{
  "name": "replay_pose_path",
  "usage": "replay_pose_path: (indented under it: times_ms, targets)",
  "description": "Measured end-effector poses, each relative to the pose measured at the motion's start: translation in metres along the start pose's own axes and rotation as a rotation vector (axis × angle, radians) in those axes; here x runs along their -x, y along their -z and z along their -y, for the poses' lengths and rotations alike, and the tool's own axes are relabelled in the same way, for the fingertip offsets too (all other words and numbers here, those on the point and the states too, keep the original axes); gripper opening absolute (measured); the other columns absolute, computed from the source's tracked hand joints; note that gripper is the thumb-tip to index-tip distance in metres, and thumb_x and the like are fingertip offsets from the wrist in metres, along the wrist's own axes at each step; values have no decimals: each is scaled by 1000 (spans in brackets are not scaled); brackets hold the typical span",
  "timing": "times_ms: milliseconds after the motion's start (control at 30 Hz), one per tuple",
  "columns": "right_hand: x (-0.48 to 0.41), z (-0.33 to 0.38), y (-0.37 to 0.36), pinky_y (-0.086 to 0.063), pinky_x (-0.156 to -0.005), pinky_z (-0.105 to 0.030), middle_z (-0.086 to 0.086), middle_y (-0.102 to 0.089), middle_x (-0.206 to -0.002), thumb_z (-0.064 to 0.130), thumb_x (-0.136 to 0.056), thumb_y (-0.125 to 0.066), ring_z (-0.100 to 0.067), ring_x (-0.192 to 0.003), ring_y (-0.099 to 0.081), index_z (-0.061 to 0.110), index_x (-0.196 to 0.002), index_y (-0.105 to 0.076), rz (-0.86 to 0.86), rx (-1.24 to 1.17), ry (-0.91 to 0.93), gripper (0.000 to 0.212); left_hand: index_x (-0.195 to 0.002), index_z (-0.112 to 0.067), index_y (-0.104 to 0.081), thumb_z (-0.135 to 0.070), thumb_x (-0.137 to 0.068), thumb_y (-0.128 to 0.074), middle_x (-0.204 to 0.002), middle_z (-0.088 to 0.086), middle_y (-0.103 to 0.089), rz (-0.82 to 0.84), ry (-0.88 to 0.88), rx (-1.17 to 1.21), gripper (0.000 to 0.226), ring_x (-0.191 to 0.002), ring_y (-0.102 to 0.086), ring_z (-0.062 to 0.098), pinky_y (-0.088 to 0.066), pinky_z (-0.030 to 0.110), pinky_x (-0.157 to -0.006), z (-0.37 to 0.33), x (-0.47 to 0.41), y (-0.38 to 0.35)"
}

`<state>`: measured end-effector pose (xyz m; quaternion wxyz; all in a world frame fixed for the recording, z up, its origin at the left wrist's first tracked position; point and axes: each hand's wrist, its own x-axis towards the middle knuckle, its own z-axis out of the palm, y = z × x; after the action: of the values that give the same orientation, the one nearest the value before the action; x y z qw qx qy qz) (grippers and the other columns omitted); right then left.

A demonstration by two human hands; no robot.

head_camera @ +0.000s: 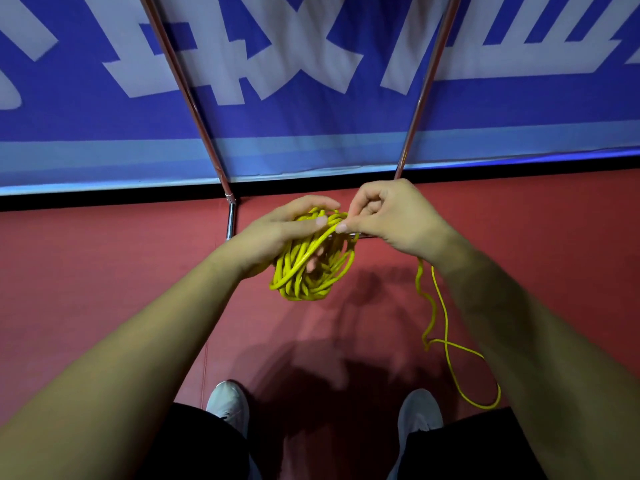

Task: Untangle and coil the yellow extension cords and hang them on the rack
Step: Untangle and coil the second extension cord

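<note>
Gripping a thick yellow cord coil (311, 268), left hand (277, 233); right fingers (341, 227) pinch its strand.

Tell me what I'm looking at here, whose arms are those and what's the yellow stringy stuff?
There is no machine here. The picture comes from a camera worn on a person's head, looking down, so the two arms are that person's own, and you can see their grey shoes at the bottom.

The yellow stuff is an extension cord. The left hand holds a coiled bundle of it, with loops hanging below the palm. The right hand pinches one strand at the top of the bundle between its fingers. A loose tail of cord hangs from under the right wrist and curls down toward the red floor.

Behind the hands stand shiny metal rack poles in front of a blue and white banner.
</note>
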<state>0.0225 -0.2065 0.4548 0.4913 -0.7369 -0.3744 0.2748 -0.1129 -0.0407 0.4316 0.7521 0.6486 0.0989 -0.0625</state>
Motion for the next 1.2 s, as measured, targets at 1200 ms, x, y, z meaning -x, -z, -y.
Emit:
replay_pose_path:
  times_ms: [1200]
  targets:
    - [-11, -92, -4, -42, -74, -34, -4, -62, -75, 18, -106, -39, -20, -73, -58, 17, -79, -60, 38, 5, -229, 34, -104, -19, -54, -4, -84, -44, -67, 13, -48, -156, -220, 572, 27, -46, -46, 20, -43, 26, -52, -12, -6, 7]
